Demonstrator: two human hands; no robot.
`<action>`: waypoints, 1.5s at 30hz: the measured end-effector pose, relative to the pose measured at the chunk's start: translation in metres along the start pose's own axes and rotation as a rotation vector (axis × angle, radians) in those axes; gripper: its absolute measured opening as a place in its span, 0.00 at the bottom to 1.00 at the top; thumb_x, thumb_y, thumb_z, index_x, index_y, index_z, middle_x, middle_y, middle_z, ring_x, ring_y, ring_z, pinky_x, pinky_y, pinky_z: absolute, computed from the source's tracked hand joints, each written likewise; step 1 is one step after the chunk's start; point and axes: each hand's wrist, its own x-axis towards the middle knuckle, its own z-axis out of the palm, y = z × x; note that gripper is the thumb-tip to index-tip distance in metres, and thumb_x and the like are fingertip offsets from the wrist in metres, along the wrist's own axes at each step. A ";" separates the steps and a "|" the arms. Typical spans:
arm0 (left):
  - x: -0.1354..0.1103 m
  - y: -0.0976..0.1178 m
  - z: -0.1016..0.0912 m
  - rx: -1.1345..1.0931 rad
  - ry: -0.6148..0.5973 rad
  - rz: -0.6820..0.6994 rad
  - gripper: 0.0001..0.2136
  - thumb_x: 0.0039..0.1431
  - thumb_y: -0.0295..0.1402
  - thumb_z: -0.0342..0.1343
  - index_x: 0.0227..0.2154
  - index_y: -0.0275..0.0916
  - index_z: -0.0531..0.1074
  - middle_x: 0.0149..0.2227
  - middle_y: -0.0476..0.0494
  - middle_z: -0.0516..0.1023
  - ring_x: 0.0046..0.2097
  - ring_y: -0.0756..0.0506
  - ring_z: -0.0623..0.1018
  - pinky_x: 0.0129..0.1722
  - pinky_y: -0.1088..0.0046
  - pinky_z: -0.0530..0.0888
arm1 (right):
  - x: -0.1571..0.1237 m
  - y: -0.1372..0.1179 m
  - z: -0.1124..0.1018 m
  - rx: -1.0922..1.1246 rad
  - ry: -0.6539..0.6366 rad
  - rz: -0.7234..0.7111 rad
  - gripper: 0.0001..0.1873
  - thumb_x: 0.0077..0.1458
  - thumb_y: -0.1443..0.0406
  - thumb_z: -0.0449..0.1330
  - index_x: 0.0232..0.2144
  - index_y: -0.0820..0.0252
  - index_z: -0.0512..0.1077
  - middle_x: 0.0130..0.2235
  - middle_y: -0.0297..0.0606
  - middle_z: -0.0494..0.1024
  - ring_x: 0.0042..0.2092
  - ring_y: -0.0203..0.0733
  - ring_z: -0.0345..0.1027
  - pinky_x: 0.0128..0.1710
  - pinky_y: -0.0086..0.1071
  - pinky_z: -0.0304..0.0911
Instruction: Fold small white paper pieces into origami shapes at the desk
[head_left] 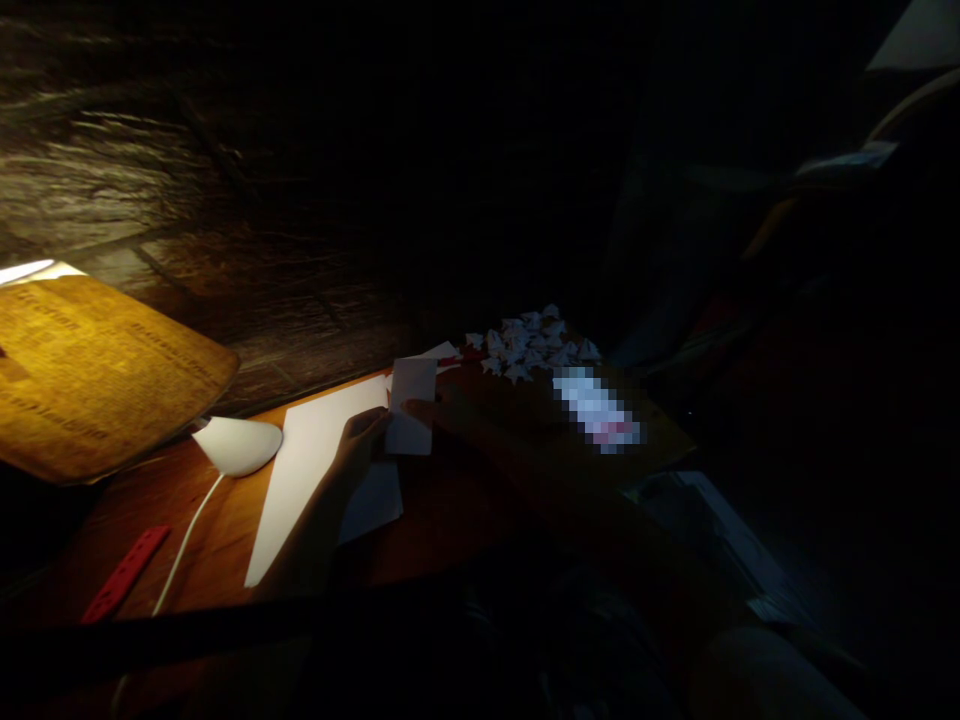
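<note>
A small white sheet of paper [411, 425] is held up over the wooden table between my two hands. My left hand [363, 432] is closed at its left edge, the fingertips bunched there. My right hand [444, 405] grips the right edge, its thumb lying across the front of the sheet; the other fingers are mostly lost in shadow. Below and to the left lie larger white sheets [300, 465], partly covered by my left forearm. Another piece of paper [373, 503] rests under the held one.
A lamp with a printed shade [97, 370] and white base [244, 447] stands at left, its cord [187, 540] trailing forward past a red perforated strip [127, 572]. Several small folded paper pieces [532, 345] are heaped at the back. A bright blurred-out rectangle [596, 408] lies at right.
</note>
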 end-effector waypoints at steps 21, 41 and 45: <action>-0.008 0.007 0.008 0.033 0.007 0.023 0.19 0.43 0.41 0.71 0.19 0.37 0.66 0.18 0.56 0.62 0.19 0.56 0.62 0.18 0.82 0.60 | 0.001 -0.001 0.000 0.080 0.081 0.044 0.08 0.50 0.63 0.69 0.26 0.64 0.77 0.31 0.39 0.80 0.33 0.40 0.72 0.32 0.31 0.67; -0.004 0.006 0.007 0.059 -0.008 0.031 0.17 0.43 0.41 0.70 0.20 0.37 0.68 0.19 0.53 0.69 0.20 0.54 0.69 0.20 0.81 0.65 | 0.010 0.004 0.000 0.221 0.174 -0.003 0.12 0.45 0.59 0.71 0.28 0.64 0.79 0.32 0.41 0.82 0.36 0.43 0.75 0.36 0.35 0.70; -0.003 0.003 0.005 0.049 -0.002 0.039 0.18 0.44 0.42 0.69 0.20 0.38 0.67 0.19 0.53 0.69 0.20 0.54 0.69 0.20 0.81 0.65 | 0.011 0.005 0.003 0.257 0.170 0.019 0.10 0.46 0.61 0.70 0.27 0.63 0.78 0.32 0.41 0.82 0.36 0.44 0.76 0.38 0.36 0.71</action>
